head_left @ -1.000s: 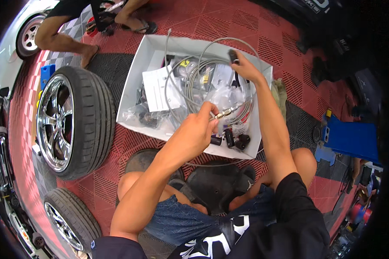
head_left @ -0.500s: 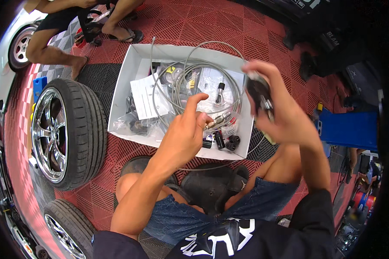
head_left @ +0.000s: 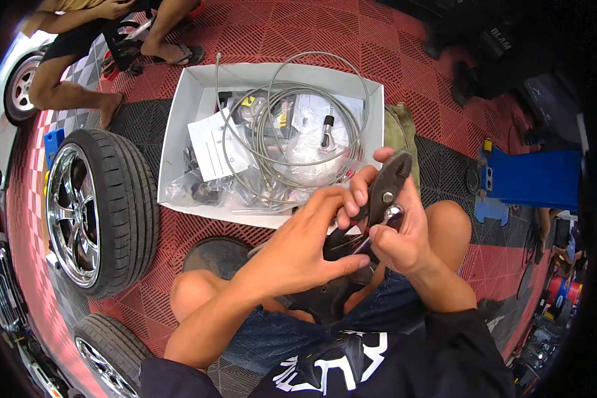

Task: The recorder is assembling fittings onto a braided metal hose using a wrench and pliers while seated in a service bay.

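A pair of dark slip-joint pliers (head_left: 386, 189) is held between my two hands, just off the box's near right corner, jaws pointing up and away. My right hand (head_left: 408, 232) wraps around them from the right. Under its thumb is also a shiny round-ended metal piece (head_left: 393, 213) whose kind I cannot make out. My left hand (head_left: 305, 242) closes on the handle side, its fingers partly covering the grips. In the white box (head_left: 170, 149) lie a coiled braided hose (head_left: 262, 142), a small tube cutter (head_left: 328, 132), a paper sheet (head_left: 219, 149) and clear plastic bags.
Two chrome wheels with tyres stand on my left, the larger tyre (head_left: 129, 212) beside the box. A blue metal piece (head_left: 537, 178) is at the right. Another person's legs (head_left: 73, 93) show at the upper left, near a white car. A green cloth (head_left: 399, 126) lies beside the box.
My right hand has come down and left with the pliers, from the box's right side. My left hand has left the area over the box and now meets the pliers.
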`<state>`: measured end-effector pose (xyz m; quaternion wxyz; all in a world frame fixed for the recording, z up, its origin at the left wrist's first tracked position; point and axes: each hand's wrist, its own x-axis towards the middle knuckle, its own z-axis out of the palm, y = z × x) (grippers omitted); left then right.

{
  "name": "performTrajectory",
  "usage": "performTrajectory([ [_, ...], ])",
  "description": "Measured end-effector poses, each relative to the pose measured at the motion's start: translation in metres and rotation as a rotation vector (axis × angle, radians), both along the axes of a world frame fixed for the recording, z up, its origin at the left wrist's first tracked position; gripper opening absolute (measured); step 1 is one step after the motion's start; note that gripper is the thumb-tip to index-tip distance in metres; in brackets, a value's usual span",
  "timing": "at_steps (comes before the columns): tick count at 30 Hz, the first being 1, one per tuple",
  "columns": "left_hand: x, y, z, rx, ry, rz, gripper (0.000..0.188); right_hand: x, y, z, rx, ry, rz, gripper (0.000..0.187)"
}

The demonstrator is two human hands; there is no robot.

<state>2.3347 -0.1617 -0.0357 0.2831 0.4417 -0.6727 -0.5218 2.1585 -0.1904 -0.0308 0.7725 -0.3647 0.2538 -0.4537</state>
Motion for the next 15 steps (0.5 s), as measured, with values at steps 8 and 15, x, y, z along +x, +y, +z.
performTrajectory([
  [8,-0.011,0.015,-0.010,0.086,0.186,0.114,0.051,0.001,0.005,-0.004,-0.294,0.074,0.095,0.080],
  [15,-0.018,0.019,0.004,-0.094,-0.046,0.253,0.057,0.006,0.018,0.000,-0.260,0.056,0.051,0.067],
])
